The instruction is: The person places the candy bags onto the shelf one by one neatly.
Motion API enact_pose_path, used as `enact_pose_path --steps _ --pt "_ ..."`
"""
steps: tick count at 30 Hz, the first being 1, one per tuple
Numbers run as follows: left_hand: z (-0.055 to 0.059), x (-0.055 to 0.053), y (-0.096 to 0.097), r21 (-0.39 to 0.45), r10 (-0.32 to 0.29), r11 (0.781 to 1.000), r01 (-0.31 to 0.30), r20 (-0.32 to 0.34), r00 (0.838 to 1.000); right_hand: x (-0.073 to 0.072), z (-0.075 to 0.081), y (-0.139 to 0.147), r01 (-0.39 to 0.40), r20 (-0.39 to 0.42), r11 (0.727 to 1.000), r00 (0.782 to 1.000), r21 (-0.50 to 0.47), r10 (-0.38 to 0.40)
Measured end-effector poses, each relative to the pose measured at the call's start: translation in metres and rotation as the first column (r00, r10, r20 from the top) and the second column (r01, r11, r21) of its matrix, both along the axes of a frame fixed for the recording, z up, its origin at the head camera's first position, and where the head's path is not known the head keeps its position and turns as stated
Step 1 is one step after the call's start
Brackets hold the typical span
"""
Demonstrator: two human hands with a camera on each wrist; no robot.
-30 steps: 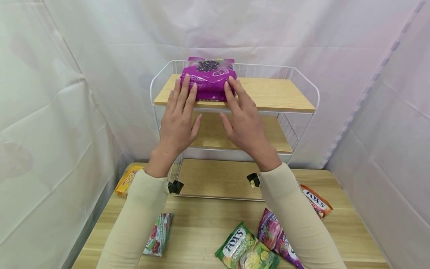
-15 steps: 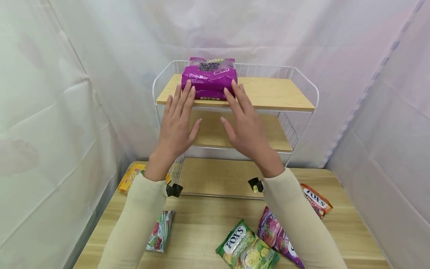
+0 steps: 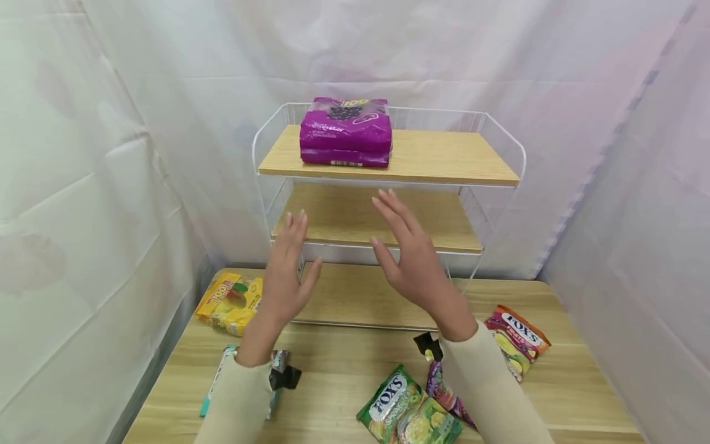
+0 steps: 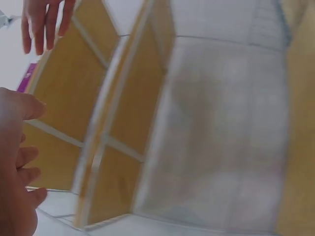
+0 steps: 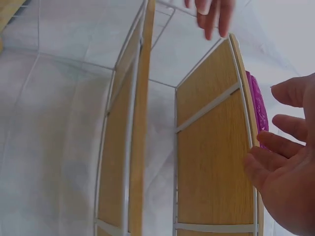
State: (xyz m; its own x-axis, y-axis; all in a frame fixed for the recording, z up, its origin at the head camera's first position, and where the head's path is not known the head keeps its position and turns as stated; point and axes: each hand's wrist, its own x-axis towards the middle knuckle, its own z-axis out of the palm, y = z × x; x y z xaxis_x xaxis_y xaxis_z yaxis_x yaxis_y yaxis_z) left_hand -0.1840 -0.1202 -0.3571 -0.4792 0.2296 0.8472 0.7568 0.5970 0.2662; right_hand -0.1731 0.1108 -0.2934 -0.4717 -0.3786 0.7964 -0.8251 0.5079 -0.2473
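A purple candy bag (image 3: pixel 345 132) with berries printed on it lies on the left part of the top shelf (image 3: pixel 449 154). Both hands are empty and apart from it, in front of the rack. My left hand (image 3: pixel 285 271), fingers extended and thumb spread, is below and in front of the bag at middle-shelf height. Opposite it, my right hand (image 3: pixel 410 259) has straight fingers pointing up toward the top shelf. In the right wrist view, the purple bag (image 5: pixel 258 108) shows past the shelf edge beside the right hand (image 5: pixel 290 152).
The white wire rack has a middle shelf (image 3: pixel 377 213) and a bottom shelf (image 3: pixel 366 296). Around it on the wooden table (image 3: pixel 322 382) lie a yellow candy bag (image 3: pixel 230 302), a green Fox's bag (image 3: pixel 407 410), a red Fox's bag (image 3: pixel 516 339), a purple bag (image 3: pixel 444 391) and a pale teal packet (image 3: pixel 216 382).
Both hands have come away from the purple candy bag and moved down and back toward the person. The bag stays on the top shelf.
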Motion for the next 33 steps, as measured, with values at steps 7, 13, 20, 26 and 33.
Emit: enact_pose_path --steps 7,13,20,26,33 --pt "-0.067 0.028 0.017 0.018 -0.048 0.999 0.045 0.188 0.981 0.015 -0.045 0.004 0.026 0.199 0.995 0.979 0.092 -0.044" --pt "-0.108 0.061 0.029 0.035 -0.07 0.998 0.061 0.507 0.859 0.031 -0.084 0.012 0.083 0.364 0.984 0.921 0.155 -0.135" --pt "-0.141 0.086 0.035 0.131 -0.156 0.987 0.095 0.618 0.77 0.048 -0.129 0.023 0.101 0.466 0.989 0.874 0.111 -0.142" --pt "-0.164 0.111 0.04 0.18 -0.236 0.972 0.153 0.726 0.646 0.071 -0.171 0.037 0.16 0.595 0.985 0.787 0.059 -0.163" --pt "-0.181 0.123 0.032 0.17 -0.222 0.974 0.147 0.836 0.503 0.089 -0.207 0.049 0.22 0.71 0.975 0.682 0.028 -0.175"
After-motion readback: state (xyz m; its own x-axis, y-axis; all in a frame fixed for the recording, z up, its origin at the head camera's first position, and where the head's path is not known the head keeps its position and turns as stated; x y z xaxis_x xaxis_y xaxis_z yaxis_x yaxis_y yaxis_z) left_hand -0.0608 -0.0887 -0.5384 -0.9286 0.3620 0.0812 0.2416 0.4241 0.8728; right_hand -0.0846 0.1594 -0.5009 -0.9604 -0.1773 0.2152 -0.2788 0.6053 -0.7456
